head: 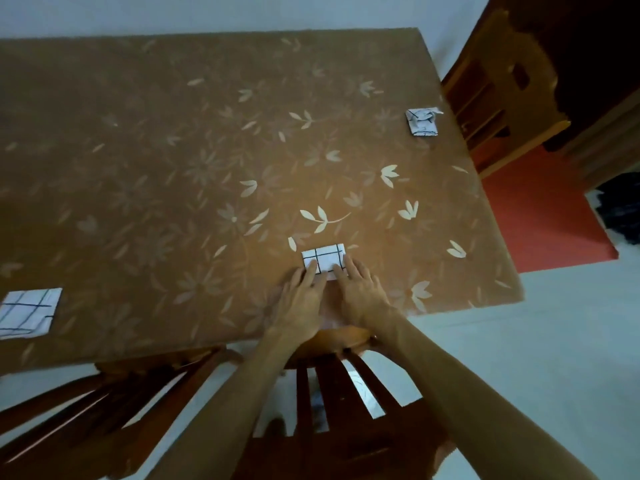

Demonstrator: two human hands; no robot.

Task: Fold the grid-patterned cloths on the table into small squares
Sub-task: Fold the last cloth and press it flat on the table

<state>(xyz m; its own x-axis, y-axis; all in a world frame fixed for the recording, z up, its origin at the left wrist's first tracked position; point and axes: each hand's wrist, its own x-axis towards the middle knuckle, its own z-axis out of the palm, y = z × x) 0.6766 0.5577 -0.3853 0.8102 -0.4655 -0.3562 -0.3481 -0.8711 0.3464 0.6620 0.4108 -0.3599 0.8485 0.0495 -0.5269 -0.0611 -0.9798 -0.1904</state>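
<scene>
A small folded white cloth with dark grid lines lies near the front edge of the table. My left hand and my right hand lie flat side by side on its near part, fingers straight, pressing it down. The cloth's near edge is hidden under my fingers. A second grid cloth, folded into a larger square, lies at the table's front left. A third grid cloth, folded small with a rumpled top, sits near the right edge.
A brown leaf-patterned cover lies over the table. A wooden chair stands pushed in below my arms, another chair to its left, a third chair beyond the table's right side. The floor there is red.
</scene>
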